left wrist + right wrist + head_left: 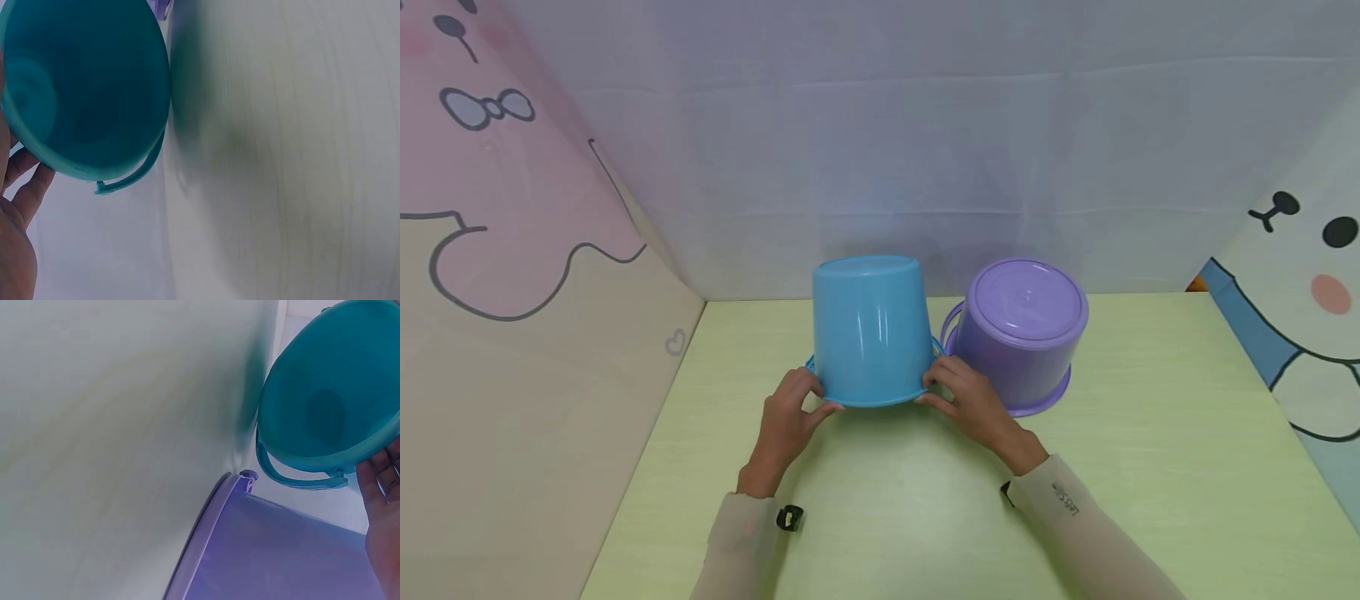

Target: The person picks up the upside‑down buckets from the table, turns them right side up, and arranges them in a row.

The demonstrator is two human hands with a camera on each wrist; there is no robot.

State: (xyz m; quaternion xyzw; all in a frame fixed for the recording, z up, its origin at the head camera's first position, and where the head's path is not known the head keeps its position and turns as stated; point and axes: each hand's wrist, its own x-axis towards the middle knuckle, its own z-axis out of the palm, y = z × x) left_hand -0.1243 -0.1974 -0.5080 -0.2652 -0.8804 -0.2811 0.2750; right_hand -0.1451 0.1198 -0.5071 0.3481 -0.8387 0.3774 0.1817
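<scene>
A blue bucket (872,329) is held upside down and tilted, its near rim raised off the table and its mouth facing down toward the person. My left hand (790,412) grips the rim on the left, thumb below and fingers against the outside wall. On the right side, my right hand (966,400) pinches the same rim. Both wrist views look into the hollow blue bucket (94,81), whose far rim is close to the table and whose handle (300,481) hangs at the side. Just right of it a purple bucket (1026,333) stands upside down, near my right hand.
The pale green-yellow table (880,508) reaches back to a white cloth wall (880,142). Printed cloth panels with cartoon animals, a pink one (512,183) at left and a white one (1300,292) at right, border the sides.
</scene>
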